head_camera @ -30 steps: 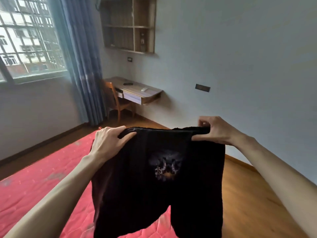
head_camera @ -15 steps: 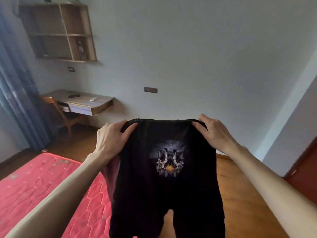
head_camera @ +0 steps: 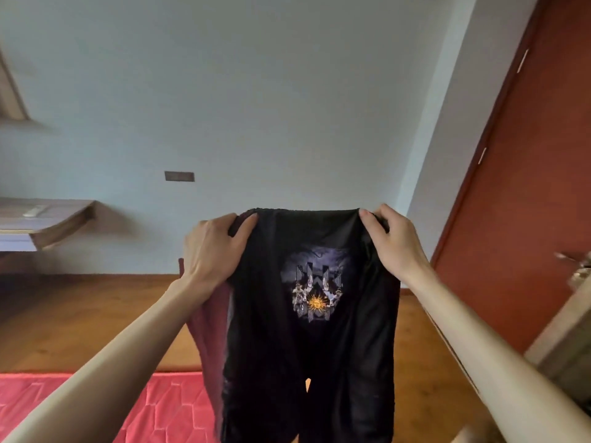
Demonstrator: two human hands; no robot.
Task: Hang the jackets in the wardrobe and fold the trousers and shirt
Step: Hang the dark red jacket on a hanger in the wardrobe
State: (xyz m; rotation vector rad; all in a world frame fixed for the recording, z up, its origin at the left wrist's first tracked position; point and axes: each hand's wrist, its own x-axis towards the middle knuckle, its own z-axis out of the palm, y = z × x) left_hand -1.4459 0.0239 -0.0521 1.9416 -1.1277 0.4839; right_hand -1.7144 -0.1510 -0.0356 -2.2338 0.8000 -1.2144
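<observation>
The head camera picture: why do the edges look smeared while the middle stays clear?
Head view: the desk at left and door handle at right are motion-blurred; the black garment with its print looks sharp; wide-angle distortion tilts the walls.

red quilted mattress (head_camera: 96,407), wooden floor (head_camera: 96,321)

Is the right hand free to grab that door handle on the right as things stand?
Probably not yet. The right hand grips the black garment at its top edge, as does the left hand; the door handle lies off to the right, apart from it.

Matt black cloth trousers (head_camera: 307,330) — glossy wood floor (head_camera: 80,321).
</observation>
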